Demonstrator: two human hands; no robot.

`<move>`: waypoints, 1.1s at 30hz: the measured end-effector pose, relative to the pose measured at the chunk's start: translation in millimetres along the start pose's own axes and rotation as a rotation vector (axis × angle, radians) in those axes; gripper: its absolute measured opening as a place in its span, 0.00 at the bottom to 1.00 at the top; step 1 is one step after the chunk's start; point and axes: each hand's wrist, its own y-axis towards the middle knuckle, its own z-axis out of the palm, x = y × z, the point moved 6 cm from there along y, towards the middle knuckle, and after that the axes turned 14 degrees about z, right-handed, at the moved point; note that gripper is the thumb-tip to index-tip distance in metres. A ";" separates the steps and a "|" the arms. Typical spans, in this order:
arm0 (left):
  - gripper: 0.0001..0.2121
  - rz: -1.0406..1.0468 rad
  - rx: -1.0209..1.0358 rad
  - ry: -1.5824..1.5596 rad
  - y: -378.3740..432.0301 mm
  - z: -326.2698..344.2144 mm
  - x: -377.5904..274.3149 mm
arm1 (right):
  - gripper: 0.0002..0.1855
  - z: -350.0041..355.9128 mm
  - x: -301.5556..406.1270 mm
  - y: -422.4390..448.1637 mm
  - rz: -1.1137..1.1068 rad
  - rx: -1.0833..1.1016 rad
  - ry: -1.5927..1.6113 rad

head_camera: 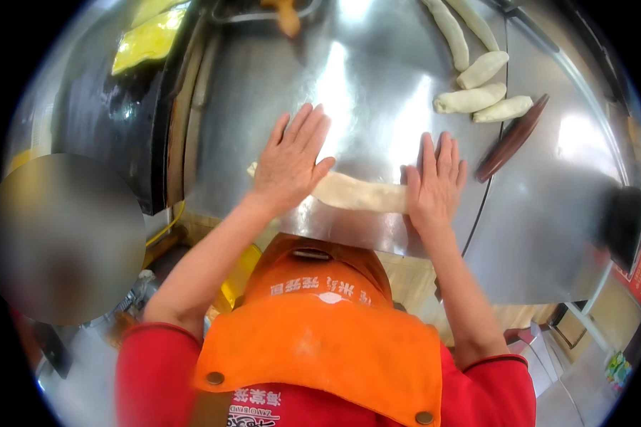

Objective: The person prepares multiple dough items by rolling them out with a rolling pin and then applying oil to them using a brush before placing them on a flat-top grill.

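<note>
A long roll of pale dough [360,195] lies crosswise on the stainless steel worktop [374,128], near its front edge. My left hand [292,160] rests palm down over the left part of the roll. A small end of the dough shows beyond that hand's left side. Palm down at the roll's right end is my right hand [438,184], hiding that end. Both hands have straight fingers pointing away from me, and neither grips the dough.
Several shaped dough pieces [470,99] lie at the back right, beside a tapered dark brown rolling pin [513,140]. A metal tray [229,20] with an orange-brown object [287,18] stands at the far edge. Left of the worktop is a black surface [112,117] with yellow sheeting [149,42].
</note>
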 end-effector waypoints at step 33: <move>0.24 -0.122 0.013 -0.113 -53.3 -50.7 25.6 | 0.30 24.1 114.5 -4.3 -0.037 0.026 0.201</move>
